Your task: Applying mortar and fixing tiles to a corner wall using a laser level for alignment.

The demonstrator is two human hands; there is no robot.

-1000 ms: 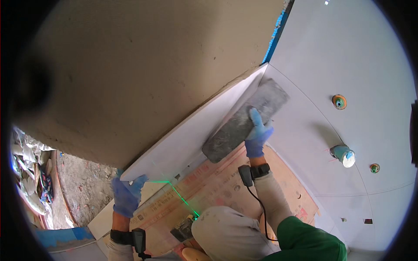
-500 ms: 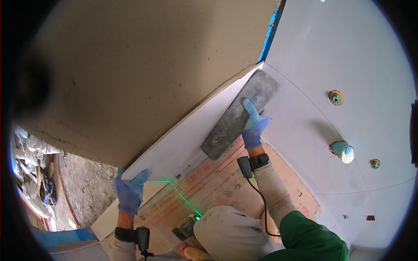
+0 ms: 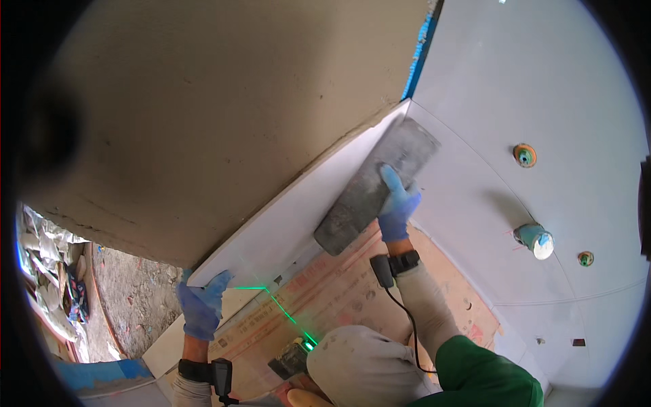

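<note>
A long white tile (image 3: 291,216) stands on edge against the mortar-coated wall, running from lower left up to the corner. My left hand (image 3: 203,305), in a blue-purple glove, grips its lower left end, thumb on the face and fingertips hidden behind the edge. My right hand (image 3: 399,205), gloved alike, holds a dark grey rectangular float (image 3: 369,193) near the tile's right half. The thumb lies along the float; the other fingers are mostly hidden. The float's upper end is slightly blurred. Whether it touches the tile, I cannot tell.
Brown mortar (image 3: 224,102) covers the wall above the tile. On the right tiled wall (image 3: 468,183) are a capped pipe (image 3: 536,241) and small round fittings. A laser level (image 3: 291,358) casts green lines across printed floor boards (image 3: 325,298). Rubble and bags (image 3: 51,271) lie at far left.
The float and my right hand have shifted slightly down and to the right, away from the corner. My left hand keeps its hold on the tile's end. The whole view has moved a little.
</note>
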